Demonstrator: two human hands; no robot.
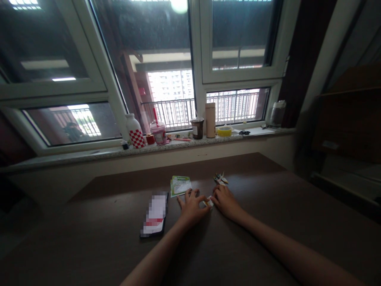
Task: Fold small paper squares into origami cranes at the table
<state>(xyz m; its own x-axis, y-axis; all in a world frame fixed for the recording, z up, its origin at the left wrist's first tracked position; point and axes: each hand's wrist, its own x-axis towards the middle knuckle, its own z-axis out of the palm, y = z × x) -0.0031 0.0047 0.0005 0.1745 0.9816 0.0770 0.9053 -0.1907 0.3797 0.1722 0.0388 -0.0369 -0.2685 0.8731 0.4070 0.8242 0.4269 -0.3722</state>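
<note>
Small folded white paper scrap [208, 203] lies on the dark brown wooden table [268, 222], pinched from both sides by the curled fingertips of the left hand [192, 208] and the right hand [226, 202]. Just beyond sit green-and-white printed paper sheets [180, 185] and a little multicoloured folded paper figure [220, 178]. A flat black phone [154, 214] lies to the left, and cups and bottles line the grey stone windowsill [89, 153] well behind.

Both hands are pressing down on a small folded paper [208, 203] on the brown table [268, 238], left hand [192, 208] and right hand [226, 201] meeting over it, phone [155, 214] lying just left, green leaflets [180, 185] sitting beyond.
</note>
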